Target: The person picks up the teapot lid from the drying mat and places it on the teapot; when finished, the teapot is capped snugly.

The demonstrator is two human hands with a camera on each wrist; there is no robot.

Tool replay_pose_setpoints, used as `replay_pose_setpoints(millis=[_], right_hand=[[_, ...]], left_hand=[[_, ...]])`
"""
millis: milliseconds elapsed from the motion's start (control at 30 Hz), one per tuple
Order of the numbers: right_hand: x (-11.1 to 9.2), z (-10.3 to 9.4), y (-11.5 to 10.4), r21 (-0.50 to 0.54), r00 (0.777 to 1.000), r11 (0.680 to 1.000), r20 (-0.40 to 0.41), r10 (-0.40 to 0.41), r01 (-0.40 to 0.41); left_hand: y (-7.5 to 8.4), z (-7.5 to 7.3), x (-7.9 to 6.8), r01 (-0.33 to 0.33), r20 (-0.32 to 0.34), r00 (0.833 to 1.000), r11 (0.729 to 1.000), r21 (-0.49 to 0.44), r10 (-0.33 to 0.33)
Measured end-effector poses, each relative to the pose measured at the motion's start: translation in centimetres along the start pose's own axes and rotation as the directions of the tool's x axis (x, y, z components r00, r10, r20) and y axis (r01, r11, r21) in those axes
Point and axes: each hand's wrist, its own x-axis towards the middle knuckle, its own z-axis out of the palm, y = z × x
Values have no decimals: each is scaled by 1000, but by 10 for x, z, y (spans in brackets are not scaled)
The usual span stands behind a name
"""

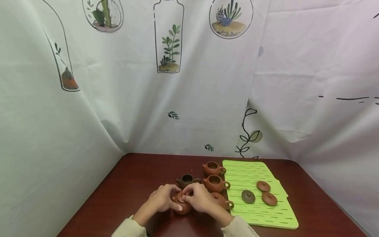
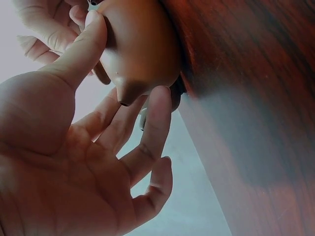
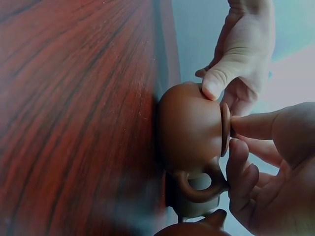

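A small reddish-brown clay teapot (image 3: 189, 125) stands on the table between both hands. My left hand (image 1: 164, 199) holds it by the spout side, thumb on its shoulder near the mouth and fingers around the far side. With thumb and fingertips, my right hand (image 1: 199, 197) pinches the knob of the teapot's lid (image 3: 225, 129). That lid lies over the mouth, slightly tilted in the right wrist view; the fingers mostly hide its knob. The spout (image 2: 129, 92) points toward the left palm, and the loop handle (image 3: 199, 191) is on the right hand's side.
Just behind stands a dark lidless teapot (image 1: 187, 179). To the right are two lidless brown teapots (image 1: 212, 168) and a lidded one (image 1: 218, 199), partly behind the right hand. A green mat (image 1: 237, 171) bears a dark lid (image 1: 248, 197) and two brown lids (image 1: 269, 198).
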Motion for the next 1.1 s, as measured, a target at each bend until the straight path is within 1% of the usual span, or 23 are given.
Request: replay_pose_setpoints(millis=[100,200,400,500,533,700,933,1000,1100], right_hand=[[-1,2,0,1,1000,1000,7,4,-4],[-1,4,1,-1,1000,1000,21,9,-9],[4,3,1,-29,999,1000,-47,8,-9],[7,7,2,-27,999,1000,-45,3,-4],[7,8,3,-27,999,1000,-41,4,-6],[5,9,6,-45,998,999,-55,25,-27],[7,5,4,-70,998,997,-58,30,-34],[7,4,3,-67,998,997,-59,35,-39],[3,4,2,-49,998,998,-46,49,-51]], left_hand=[[0,1,-1,0,4,1000,1000,1,0],[0,1,-1,13,11,1000,1000,7,-13],[3,-5,4,-3,0,1000,1000,18,3],[1,-6,3,13,-4,1000,999,34,-13],[0,-6,2,19,-3,1000,999,34,-19],[-1,-1,3,1,6,1000,1000,25,-1],[2,-1,5,11,-13,1000,999,36,-11],[3,-1,5,13,-17,1000,999,40,-12],[2,0,2,23,-3,1000,999,34,-23]])
